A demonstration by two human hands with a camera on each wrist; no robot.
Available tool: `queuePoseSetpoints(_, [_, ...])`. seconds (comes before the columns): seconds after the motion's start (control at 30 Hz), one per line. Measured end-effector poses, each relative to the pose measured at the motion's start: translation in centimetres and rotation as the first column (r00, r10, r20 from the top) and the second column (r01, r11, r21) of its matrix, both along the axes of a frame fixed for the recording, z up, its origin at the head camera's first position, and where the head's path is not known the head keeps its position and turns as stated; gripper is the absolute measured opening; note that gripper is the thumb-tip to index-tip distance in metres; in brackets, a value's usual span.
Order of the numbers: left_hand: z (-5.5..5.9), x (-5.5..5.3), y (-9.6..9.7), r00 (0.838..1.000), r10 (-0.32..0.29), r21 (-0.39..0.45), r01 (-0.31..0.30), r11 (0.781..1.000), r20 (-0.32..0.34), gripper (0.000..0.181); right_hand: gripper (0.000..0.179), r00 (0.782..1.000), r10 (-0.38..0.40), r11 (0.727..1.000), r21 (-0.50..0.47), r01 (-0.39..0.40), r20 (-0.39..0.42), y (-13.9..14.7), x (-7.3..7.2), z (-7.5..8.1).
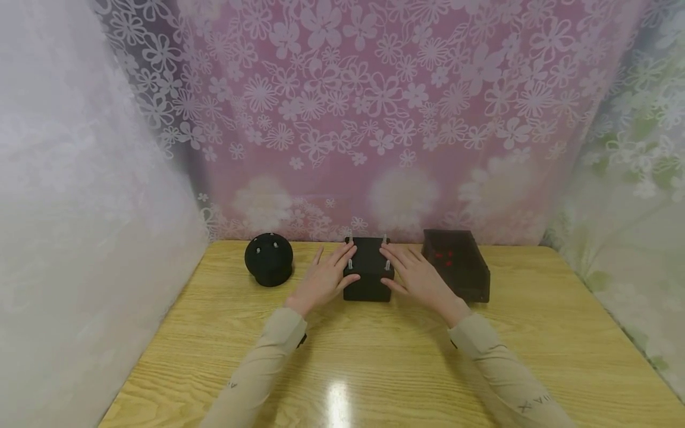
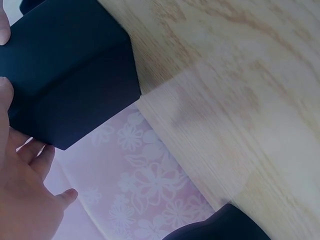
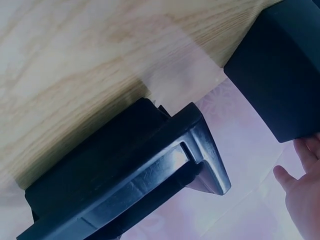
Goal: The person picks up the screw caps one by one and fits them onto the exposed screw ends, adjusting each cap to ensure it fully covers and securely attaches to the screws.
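Observation:
A black box-shaped block (image 1: 367, 286) stands at the far middle of the table, with several small pale upright pegs near its top corners. My left hand (image 1: 318, 284) is at its left side, fingers stretched forward against the upper edge and thumb toward the front. On the opposite side, my right hand (image 1: 424, 280) touches the block in a mirrored pose. The left wrist view shows the block (image 2: 75, 75) with fingertips of the left hand (image 2: 27, 192) along its edge. In the right wrist view, part of the right hand (image 3: 307, 195) meets the block (image 3: 280, 75).
Left of the block stands a rounded black object (image 1: 270, 264) with small pale pieces on top. To the right is a dark open bin (image 1: 480, 279) holding several small red items (image 1: 448, 255). A flowered curtain (image 1: 369, 119) hangs behind the wooden table (image 1: 374, 368).

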State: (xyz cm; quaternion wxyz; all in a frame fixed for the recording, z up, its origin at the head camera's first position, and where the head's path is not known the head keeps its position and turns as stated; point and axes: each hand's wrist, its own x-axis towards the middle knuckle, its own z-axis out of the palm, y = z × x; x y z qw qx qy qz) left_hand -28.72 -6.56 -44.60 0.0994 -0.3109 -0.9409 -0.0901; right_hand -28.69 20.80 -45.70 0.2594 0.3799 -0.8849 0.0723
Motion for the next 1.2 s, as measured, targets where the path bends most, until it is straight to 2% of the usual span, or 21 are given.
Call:
queuePoseSetpoints(0.27, [0.1,0.6,0.1,1.000,0.011,-0.004,-0.011,1.000,0.005,0.072,0.072,0.998,-0.032,0.999,0.013,0.032,0.049,0.0,0.5,0.0])
queuePoseSetpoints(0.53, [0.0,1.2,0.1,1.000,0.014,0.003,-0.014,1.000,0.002,0.072,0.076,0.997,-0.060,0.998,0.039,0.058,0.052,0.0,1.2,0.1])
queuePoseSetpoints(0.93, [-0.1,2.4,0.1,1.000,0.015,0.032,-0.015,0.999,-0.009,0.072,0.073,1.000,-0.023,1.000,0.004,0.023,0.014,0.1,2.0,0.0])
queuePoseSetpoints(1.2, [-0.4,3.1,0.2,1.000,0.013,0.052,-0.013,0.999,-0.017,0.072,0.076,0.999,-0.022,1.000,-0.001,0.022,0.026,0.2,2.5,-0.2])
